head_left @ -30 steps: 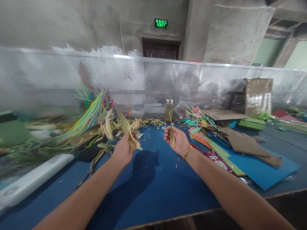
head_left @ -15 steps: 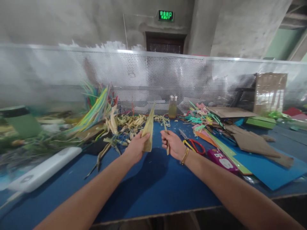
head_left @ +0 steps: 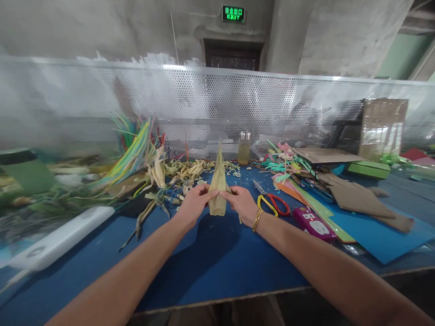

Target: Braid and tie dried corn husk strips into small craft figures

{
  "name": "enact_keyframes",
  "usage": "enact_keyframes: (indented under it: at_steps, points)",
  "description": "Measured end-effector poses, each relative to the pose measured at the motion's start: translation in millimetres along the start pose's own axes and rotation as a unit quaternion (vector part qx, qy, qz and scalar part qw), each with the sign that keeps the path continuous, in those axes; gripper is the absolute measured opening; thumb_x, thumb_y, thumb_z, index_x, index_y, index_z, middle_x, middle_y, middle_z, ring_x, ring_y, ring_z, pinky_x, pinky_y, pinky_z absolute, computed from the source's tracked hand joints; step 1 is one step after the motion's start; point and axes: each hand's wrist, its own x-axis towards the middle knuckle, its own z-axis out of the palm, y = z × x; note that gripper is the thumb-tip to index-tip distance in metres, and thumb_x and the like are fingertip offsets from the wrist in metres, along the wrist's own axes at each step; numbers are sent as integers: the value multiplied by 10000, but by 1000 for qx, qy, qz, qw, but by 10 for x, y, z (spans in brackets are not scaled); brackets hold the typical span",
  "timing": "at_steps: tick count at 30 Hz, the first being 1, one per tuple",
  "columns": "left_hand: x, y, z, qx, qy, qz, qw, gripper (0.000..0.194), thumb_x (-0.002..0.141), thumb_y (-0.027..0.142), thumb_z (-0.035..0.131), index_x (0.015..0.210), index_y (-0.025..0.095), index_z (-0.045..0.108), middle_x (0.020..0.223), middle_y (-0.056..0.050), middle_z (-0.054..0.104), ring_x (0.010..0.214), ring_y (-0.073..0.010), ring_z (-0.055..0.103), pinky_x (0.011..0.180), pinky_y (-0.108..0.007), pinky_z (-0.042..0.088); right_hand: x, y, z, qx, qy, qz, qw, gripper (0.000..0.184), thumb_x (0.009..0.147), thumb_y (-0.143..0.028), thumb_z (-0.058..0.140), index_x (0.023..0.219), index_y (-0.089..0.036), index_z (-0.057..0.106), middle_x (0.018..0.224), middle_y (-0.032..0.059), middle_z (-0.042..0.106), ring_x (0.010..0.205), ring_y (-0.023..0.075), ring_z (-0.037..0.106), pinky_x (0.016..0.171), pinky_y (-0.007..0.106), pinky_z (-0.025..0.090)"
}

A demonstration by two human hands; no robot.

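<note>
A pale yellow-green dried corn husk (head_left: 219, 179) stands upright above the table, broad end down and pointed tip up. My left hand (head_left: 196, 203) pinches its left edge, thumb across the front. On the other edge, my right hand (head_left: 242, 203) grips the husk the same way, the thumbs almost meeting in the middle. A thin husk strip (head_left: 240, 220) pokes out below my right hand, its upper part hidden. To the right of that hand lie scissors (head_left: 272, 203) with red and yellow handles.
Blue table (head_left: 210, 267). Dried husks (head_left: 183, 174) and colourful stems (head_left: 136, 147) are heaped left, near a white power strip (head_left: 64, 237). At right lie a purple box (head_left: 314, 224), coloured paper (head_left: 384, 240) and cardboard (head_left: 360, 199). A bottle (head_left: 244, 148) stands by the perforated metal screen (head_left: 190, 104).
My right hand, with the thin strip, has come left to the corn husk and now grips its right edge. The husk has turned upright and faces me, centred between both hands.
</note>
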Motion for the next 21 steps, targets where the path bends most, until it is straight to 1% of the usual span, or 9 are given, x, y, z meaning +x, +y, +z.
enact_keyframes:
  at_steps: [5,9,15,21]
  points:
    - [-6,5,10,14,-8,-16,1000,249,589,301,755,744,163,617,691,-17,652,644,-171,609,646,-301,491,-4,-10,-24,-41,-2,-27,999,215,635,-362,681,663,-170,589,528,-60,402,484,73,287,462,232,228]
    - [-2,-11,13,16,-8,-19,1000,228,585,283,751,727,158,623,674,-24,655,639,-174,611,638,-298,486,12,-2,-46,-83,-6,-47,995,175,651,-332,639,641,-169,575,529,-58,386,506,79,290,476,228,236]
    - [3,-28,0,11,-22,-12,1000,245,592,274,754,769,162,626,722,-32,670,657,-176,618,632,-292,489,46,38,-79,-143,7,-70,987,183,656,-324,614,607,-163,543,544,-54,386,529,78,297,486,219,250]
    - [-4,-10,9,16,-22,-13,1000,253,569,294,773,747,165,647,671,-21,661,636,-187,616,608,-297,489,64,43,-106,-176,5,-87,981,214,651,-367,630,630,-165,561,563,-48,415,548,85,327,506,220,268]
